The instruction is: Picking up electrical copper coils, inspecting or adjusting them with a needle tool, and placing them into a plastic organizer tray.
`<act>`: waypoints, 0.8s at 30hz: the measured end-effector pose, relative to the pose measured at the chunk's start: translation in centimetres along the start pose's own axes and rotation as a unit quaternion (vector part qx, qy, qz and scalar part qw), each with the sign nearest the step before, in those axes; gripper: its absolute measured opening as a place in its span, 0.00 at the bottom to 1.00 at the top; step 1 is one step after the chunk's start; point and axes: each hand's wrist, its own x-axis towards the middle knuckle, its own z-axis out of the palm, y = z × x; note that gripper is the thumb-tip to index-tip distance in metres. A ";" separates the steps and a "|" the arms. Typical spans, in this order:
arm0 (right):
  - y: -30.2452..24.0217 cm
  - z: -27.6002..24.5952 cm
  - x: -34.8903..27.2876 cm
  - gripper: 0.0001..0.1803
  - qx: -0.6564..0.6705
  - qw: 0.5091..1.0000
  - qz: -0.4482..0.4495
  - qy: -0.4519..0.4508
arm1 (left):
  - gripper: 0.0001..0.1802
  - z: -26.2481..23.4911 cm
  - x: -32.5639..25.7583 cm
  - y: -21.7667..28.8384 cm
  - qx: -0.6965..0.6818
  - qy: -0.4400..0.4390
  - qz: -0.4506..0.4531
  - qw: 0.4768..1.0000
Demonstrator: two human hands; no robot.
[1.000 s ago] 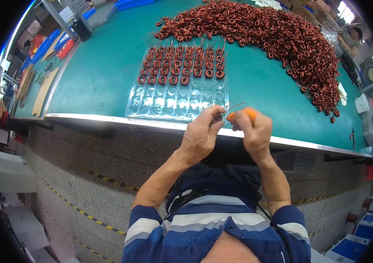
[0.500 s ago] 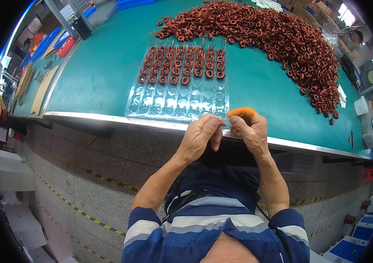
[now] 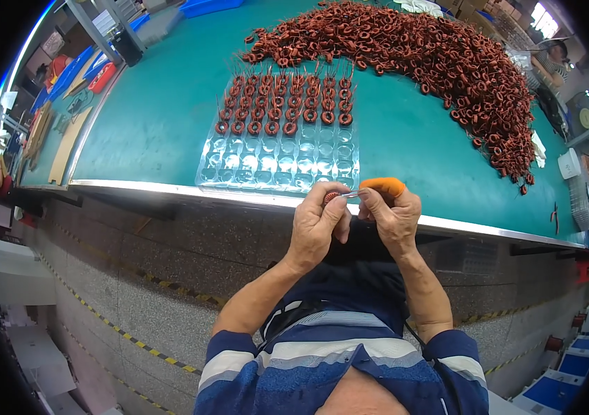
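Pinching one copper-red coil (image 3: 332,198) between thumb and fingers, the left hand (image 3: 312,225) hangs just off the near right corner of the clear tray (image 3: 267,162). The right hand (image 3: 398,220), wearing one orange finger cover (image 3: 386,185), nips the coil's wire leads (image 3: 351,194) in thumb and forefinger. I'd judge the coil light and hard, best held by its ring; the leads seem thin and easily bent. I count five seated coils (image 3: 290,128) in the tray's nearest filled row, eight in the next; the heap (image 3: 440,62) beyond and right of the tray defies counting.
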 end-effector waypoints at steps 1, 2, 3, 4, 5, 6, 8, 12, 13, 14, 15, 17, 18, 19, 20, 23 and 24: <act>-0.1 0.2 0.2 0.09 0.000 1.000 -0.001 0.000 | 0.11 0.1 0.0 -0.2 -0.014 0.011 0.002 1.000; -0.2 0.4 0.4 0.10 0.071 0.997 0.028 0.033 | 0.11 0.1 -0.1 -0.2 -0.013 0.011 0.003 1.000; -0.2 0.5 0.5 0.11 0.142 0.986 0.057 0.067 | 0.12 0.2 -0.1 -0.3 -0.023 0.015 0.004 1.000; 0.3 0.0 0.4 0.14 0.132 0.988 0.060 0.061 | 0.12 0.3 -0.1 -0.3 -0.035 0.019 0.005 0.999; 0.6 -0.6 0.3 0.14 0.132 0.988 0.058 0.061 | 0.12 0.2 0.0 -0.4 -0.034 0.018 0.006 0.999; 0.9 -1.0 0.1 0.16 0.104 0.991 0.074 0.035 | 0.12 0.0 0.3 -0.4 -0.050 0.018 0.002 0.999; 0.9 -1.0 -0.3 0.18 0.070 0.994 0.078 0.010 | 0.13 0.0 0.4 -0.1 -0.056 0.028 -0.014 0.998; 0.0 -0.7 -1.0 0.18 0.057 0.994 0.087 0.016 | 0.13 -0.1 0.6 -0.1 -0.020 0.015 0.010 1.000; -0.4 -0.3 -1.0 0.16 0.086 0.992 0.095 -0.004 | 0.12 0.1 0.6 0.2 0.091 0.006 0.021 0.996; -0.6 0.1 -0.9 0.15 0.114 0.988 0.102 -0.023 | 0.12 0.1 0.5 0.5 0.201 -0.003 0.032 0.979; -0.4 0.2 -0.7 0.13 0.111 0.988 0.099 -0.030 | 0.13 -0.1 0.4 0.7 0.237 -0.020 0.018 0.971; -0.7 -0.3 -0.4 0.13 0.119 0.984 0.118 -0.052 | 0.13 -0.9 0.5 1.1 0.261 -0.057 0.039 0.963; -0.8 -0.5 -0.3 0.13 0.127 0.979 0.138 -0.075 | 0.14 -1.4 0.6 1.4 0.284 -0.092 0.059 0.953; -0.9 -0.8 0.0 0.13 0.129 0.979 0.138 -0.075 | 0.16 -2.1 0.7 2.3 0.285 -0.126 0.032 0.950; -1.1 -1.1 0.2 0.13 0.143 0.969 0.176 -0.100 | 0.16 -2.5 0.9 3.1 0.285 -0.129 0.032 0.949; -1.3 -1.5 0.6 0.13 0.157 0.952 0.226 -0.136 | 0.17 -2.7 1.6 6.0 0.390 -0.246 0.018 0.887; -1.4 -1.6 0.6 0.13 0.154 0.948 0.237 -0.146 | 0.17 -2.7 2.0 6.2 0.388 -0.248 0.016 0.887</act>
